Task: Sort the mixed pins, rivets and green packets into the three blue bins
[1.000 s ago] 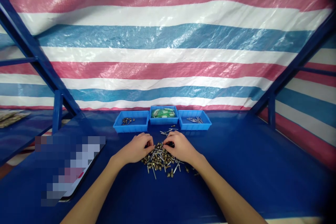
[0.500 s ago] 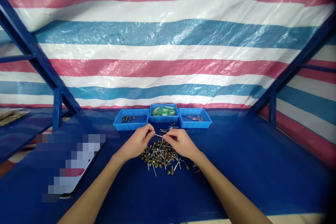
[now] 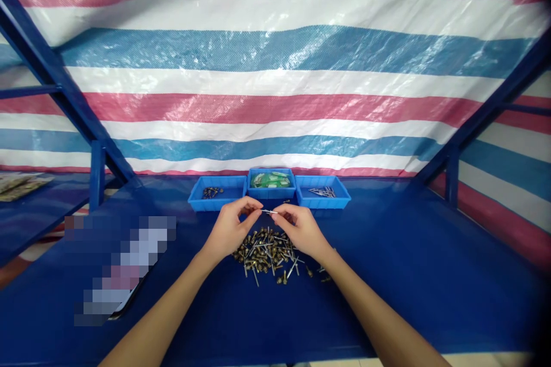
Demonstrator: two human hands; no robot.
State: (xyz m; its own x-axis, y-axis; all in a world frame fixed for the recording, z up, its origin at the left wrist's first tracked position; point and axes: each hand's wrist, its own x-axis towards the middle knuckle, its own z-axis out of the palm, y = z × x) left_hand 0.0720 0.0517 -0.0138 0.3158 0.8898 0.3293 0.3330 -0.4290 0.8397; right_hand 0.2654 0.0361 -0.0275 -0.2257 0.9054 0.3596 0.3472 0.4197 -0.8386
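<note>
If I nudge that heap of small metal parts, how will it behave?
The heap will probably spread rather than slide as one, since it looks loosely piled. Its silvery rods look thin and straight, so likely stiff and apt to roll. Some cross each other, so might snag.

No lettering, number or sign can be read: pixel blocks cover most of the flat device [image 3: 127, 301] at lower left, and pale patches on the green packets [image 3: 270, 179] near the centre are too small to decipher.
</note>
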